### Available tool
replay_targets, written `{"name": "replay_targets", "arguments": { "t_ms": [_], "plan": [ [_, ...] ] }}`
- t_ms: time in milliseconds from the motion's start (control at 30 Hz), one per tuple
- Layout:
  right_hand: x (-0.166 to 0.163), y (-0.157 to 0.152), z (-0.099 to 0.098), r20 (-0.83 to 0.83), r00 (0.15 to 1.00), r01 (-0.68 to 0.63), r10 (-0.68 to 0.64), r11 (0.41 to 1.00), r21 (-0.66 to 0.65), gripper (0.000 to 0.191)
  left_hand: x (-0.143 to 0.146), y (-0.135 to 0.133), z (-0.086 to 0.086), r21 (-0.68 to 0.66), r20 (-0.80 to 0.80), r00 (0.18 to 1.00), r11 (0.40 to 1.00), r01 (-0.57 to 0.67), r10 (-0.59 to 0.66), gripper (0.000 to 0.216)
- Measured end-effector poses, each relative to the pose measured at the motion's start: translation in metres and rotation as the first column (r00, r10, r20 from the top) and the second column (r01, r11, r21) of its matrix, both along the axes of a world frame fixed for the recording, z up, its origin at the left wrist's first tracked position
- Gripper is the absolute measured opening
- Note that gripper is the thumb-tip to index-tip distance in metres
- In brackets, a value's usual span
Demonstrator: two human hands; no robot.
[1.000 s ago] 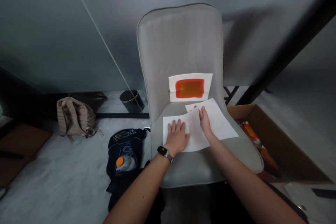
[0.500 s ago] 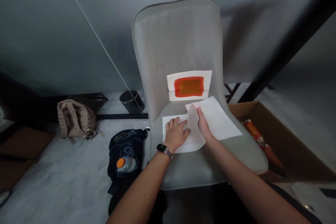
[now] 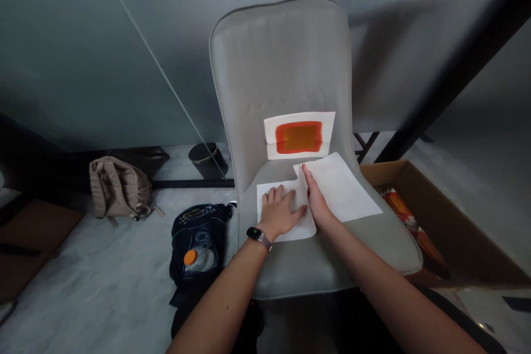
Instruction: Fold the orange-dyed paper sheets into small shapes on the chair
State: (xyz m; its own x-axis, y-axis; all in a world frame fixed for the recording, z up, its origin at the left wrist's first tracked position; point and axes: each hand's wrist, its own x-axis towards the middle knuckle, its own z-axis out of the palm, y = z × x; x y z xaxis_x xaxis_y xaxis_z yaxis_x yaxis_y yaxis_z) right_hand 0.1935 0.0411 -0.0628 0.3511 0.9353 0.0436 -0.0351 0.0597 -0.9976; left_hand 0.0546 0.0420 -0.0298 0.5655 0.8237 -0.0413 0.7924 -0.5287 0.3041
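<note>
A white sheet of paper lies on the seat of a grey chair, its right part curling upward. My left hand presses on this sheet with fingers spread. At its raised edge stands my right hand, turned on its side, fingers stretched out against the paper; the paper partly hides them. A second white sheet lies flat to the right, beyond that hand. Against the backrest leans a white sheet with an orange-red painted rectangle.
An open cardboard box with orange-red packets stands on the floor at right. At left are a dark backpack with an orange-capped bottle, a beige backpack and a black bin. A panelled wall rises behind the chair.
My right hand has moved slightly left and turned more upright, pushing the curled part of the sheet leftward. My left hand stays on the paper, its thumb stretched further right.
</note>
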Motion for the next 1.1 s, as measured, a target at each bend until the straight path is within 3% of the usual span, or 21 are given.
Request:
{"name": "replay_targets", "arguments": {
  "t_ms": [167,300,467,567,700,833,933,1100],
  "plan": [
    [0.008,-0.004,0.001,0.080,0.995,-0.068,0.065,0.997,0.031,0.077,0.002,-0.004,0.006,0.010,-0.011,1.000,1.000,0.001,-0.001,0.064],
    [0.008,-0.014,0.015,0.187,0.975,-0.120,0.120,0.993,-0.011,0.081,0.002,-0.002,0.010,0.013,-0.010,1.000,1.000,0.004,-0.004,0.057],
    [0.000,-0.022,0.029,0.241,0.953,-0.175,0.182,0.983,-0.047,0.083,-0.014,0.021,0.008,-0.080,0.131,0.991,0.997,0.017,-0.007,0.044],
    [-0.005,-0.024,0.028,0.299,0.930,-0.214,0.214,0.976,-0.031,0.080,-0.035,0.038,0.007,-0.065,0.225,0.973,0.997,-0.032,0.046,0.042],
    [-0.012,-0.024,0.026,0.426,0.866,-0.258,0.260,0.964,-0.064,0.076,-0.068,0.050,0.007,-0.047,0.182,0.977,0.994,-0.100,0.107,0.042],
    [-0.027,-0.022,0.024,0.570,0.768,-0.249,0.291,0.956,-0.153,0.085,-0.096,0.051,0.008,-0.078,0.139,0.986,0.993,-0.085,0.096,0.038],
    [-0.042,-0.018,0.019,0.651,0.704,-0.242,0.284,0.958,-0.156,0.084,-0.106,0.047,0.006,-0.079,0.126,0.990,0.996,-0.050,0.060,0.037],
    [-0.063,-0.012,0.006,0.714,0.636,-0.278,0.292,0.950,-0.141,0.066,-0.109,0.033,0.001,-0.013,0.114,0.993,0.999,-0.032,0.033,0.043]
  ]
}}
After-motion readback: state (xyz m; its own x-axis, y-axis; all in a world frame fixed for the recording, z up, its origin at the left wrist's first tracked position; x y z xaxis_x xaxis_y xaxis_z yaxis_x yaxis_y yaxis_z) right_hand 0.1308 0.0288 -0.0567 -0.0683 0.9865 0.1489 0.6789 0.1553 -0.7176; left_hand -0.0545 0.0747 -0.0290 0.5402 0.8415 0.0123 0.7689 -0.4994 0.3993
